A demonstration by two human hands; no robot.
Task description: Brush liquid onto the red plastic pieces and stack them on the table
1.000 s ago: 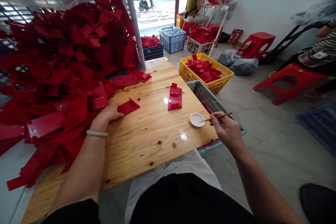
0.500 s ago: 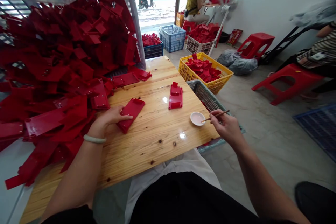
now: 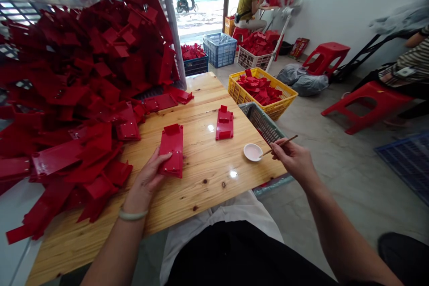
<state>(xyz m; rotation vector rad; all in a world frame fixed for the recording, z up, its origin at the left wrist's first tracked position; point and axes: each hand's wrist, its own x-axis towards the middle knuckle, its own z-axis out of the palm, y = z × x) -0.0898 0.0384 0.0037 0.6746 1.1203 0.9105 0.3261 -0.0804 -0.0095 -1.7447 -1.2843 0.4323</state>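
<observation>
My left hand point(image 3: 151, 170) grips a flat red plastic part point(image 3: 172, 143) by its left edge, thumb on top, over the wooden table point(image 3: 197, 205). Between the fingers of my right hand point(image 3: 292, 157) is a thin wooden stick point(image 3: 283, 142), slanting down to the rim of a small white dish point(image 3: 252, 146). Pale pinkish liquid appears to fill the dish; whether the stick's tip carries any cannot be made out. A second red part point(image 3: 224, 123) lies alone on the table, left of and beyond the dish.
Left, a large heap of red parts point(image 3: 83, 71) spills from a crate onto the table. Past the right edge stand a yellow crate point(image 3: 284, 94) of red parts and a grey-green crate point(image 3: 264, 120). Another person point(image 3: 248, 0) sits at the back; red stools point(image 3: 365, 103) stand right.
My left hand has moved right and toward me, turning the red part more upright in view. My right hand has shifted slightly right with the stick.
</observation>
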